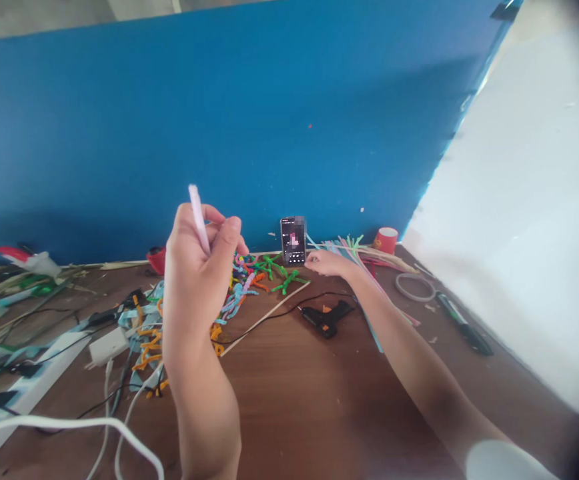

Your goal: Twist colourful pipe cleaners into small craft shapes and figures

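My left hand [204,247] is raised in front of the blue panel, its fingers closed around a pale pink fuzzy pipe cleaner [198,217] whose end sticks up. At the back of the table a smartphone [293,243] stands upright with its screen lit, partly blurred. My right hand [325,263] reaches to the phone's lower right corner, fingers curled together; whether they grip anything there is too small to tell. Green pipe-cleaner figures [289,281] lie just in front of the phone. Behind my right wrist spreads a bundle of loose pastel pipe cleaners [352,248].
A black glue gun [327,318] lies mid-table with its cord trailing left. On the left are a white power strip [39,373], a white charger [108,346] and cables. A marker [464,325], a clear ring [414,287] and a red roll [385,241] lie to the right.
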{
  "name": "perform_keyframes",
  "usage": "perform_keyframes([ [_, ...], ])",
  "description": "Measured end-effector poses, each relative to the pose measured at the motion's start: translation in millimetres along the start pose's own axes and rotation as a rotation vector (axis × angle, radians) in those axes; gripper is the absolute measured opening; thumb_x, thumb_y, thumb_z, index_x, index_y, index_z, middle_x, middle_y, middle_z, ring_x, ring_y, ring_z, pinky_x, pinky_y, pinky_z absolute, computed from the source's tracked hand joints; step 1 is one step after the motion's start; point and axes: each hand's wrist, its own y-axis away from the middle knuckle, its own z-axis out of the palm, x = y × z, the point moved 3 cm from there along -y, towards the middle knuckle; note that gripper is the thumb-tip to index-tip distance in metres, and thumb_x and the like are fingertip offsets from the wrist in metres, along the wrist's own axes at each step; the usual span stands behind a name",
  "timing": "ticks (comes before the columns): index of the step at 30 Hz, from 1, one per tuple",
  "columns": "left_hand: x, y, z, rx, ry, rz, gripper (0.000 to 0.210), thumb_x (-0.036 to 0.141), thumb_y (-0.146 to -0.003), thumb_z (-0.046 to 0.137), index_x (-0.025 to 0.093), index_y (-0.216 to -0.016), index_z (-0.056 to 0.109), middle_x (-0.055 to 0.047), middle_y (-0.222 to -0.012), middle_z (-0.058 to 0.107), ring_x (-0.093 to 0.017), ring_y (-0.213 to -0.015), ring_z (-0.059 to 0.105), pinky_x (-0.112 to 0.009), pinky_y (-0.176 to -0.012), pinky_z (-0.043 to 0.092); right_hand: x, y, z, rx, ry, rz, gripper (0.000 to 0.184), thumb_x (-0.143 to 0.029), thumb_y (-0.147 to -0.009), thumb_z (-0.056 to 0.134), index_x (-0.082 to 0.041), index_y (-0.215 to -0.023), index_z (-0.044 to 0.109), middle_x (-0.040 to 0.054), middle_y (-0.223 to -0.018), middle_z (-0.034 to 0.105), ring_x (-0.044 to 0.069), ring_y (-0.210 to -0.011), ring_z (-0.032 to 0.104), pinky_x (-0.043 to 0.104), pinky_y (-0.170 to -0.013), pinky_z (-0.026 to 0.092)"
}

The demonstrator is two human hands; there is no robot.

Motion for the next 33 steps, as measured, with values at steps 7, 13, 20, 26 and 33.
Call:
perform_keyframes([
  [7, 4.5, 0.5, -0.3, -0.035, -0.015, 0.015, 0.024, 0.049, -0.088, 0.069, 0.029, -0.092, 0.055, 0.002, -0.062, 0.062, -0.014, -0.052, 0.055, -0.033, -0.051, 0.046, 0.2, -0.3, -0.5, -0.015, -0.010, 0.006, 0.027, -0.042, -0.090, 0.056, -0.020, -0.101, 0.068, 0.0065, -0.086, 0.074, 0.022, -0.079, 0.068, 0.032, -0.072, 0.044],
  [13, 8.0, 0.3, -1.9, -0.002, -0.038, 0.015, 0.020, 0.043, -0.089, 0.068, 0.028, -0.091, 0.055, 0.004, -0.058, 0.056, -0.013, -0.053, 0.056, -0.031, -0.050, 0.042, -0.5, 1.0, -0.5, -0.028, -0.015, 0.006, 0.028, -0.042, -0.090, 0.056, -0.019, -0.100, 0.068, 0.0072, -0.088, 0.074, 0.020, -0.076, 0.067, 0.031, -0.069, 0.043],
  [20, 9.6, 0.6, -1.7, -0.003, -0.056, 0.020, 0.018, 0.042, -0.090, 0.066, 0.028, -0.093, 0.054, 0.005, -0.058, 0.056, -0.012, -0.052, 0.055, -0.031, -0.050, 0.039, -1.0, 2.2, 0.6, -0.041, -0.019, 0.011, 0.026, -0.041, -0.092, 0.055, -0.019, -0.098, 0.068, 0.0069, -0.087, 0.074, 0.021, -0.079, 0.068, 0.031, -0.071, 0.043],
  [26, 10.3, 1.0, -1.4, -0.010, -0.047, 0.025, 0.015, 0.039, -0.092, 0.062, 0.027, -0.095, 0.053, 0.006, -0.059, 0.055, -0.010, -0.053, 0.056, -0.030, -0.048, 0.035, -2.2, 2.9, 0.1, -0.041, -0.014, 0.025, 0.028, -0.042, -0.090, 0.057, -0.020, -0.103, 0.069, 0.0049, -0.084, 0.074, 0.019, -0.077, 0.068, 0.030, -0.072, 0.043],
  [33, 10.4, 1.5, -0.9, -0.016, -0.061, 0.007, 0.023, 0.046, -0.089, 0.068, 0.028, -0.092, 0.054, 0.006, -0.057, 0.057, -0.012, -0.050, 0.055, -0.030, -0.047, 0.039, -0.8, 1.9, 0.6, -0.051, -0.024, 0.013, 0.030, -0.041, -0.090, 0.055, -0.019, -0.105, 0.069, 0.0058, -0.082, 0.073, 0.020, -0.077, 0.068, 0.032, -0.072, 0.044],
])
